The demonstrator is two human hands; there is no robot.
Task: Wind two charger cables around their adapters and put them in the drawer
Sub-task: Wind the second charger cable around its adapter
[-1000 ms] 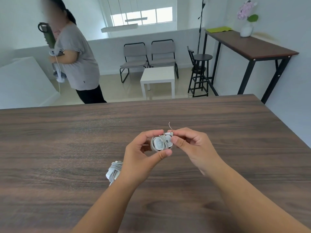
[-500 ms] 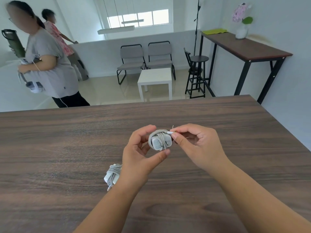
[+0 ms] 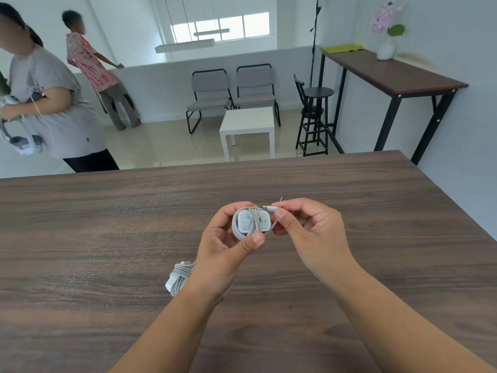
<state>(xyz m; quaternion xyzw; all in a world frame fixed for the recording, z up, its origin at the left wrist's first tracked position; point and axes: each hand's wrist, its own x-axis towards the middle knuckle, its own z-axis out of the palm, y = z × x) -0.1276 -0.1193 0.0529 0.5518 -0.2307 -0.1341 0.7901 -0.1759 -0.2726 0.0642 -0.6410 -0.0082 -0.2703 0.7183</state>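
Both hands curled around wrapped adapter (image 3: 248, 224).

Your left hand (image 3: 228, 246) and right hand (image 3: 309, 232) meet above the table (image 3: 107, 238), the wound adapter (image 3: 248, 223) between them. The second wound adapter (image 3: 178, 277) lies on the table, just left of your left wrist

White adapter (image 3: 248, 221) wrapped in grey cable, plug end (image 3: 269, 208) free; second wound charger (image 3: 179, 277) lies on the wood.
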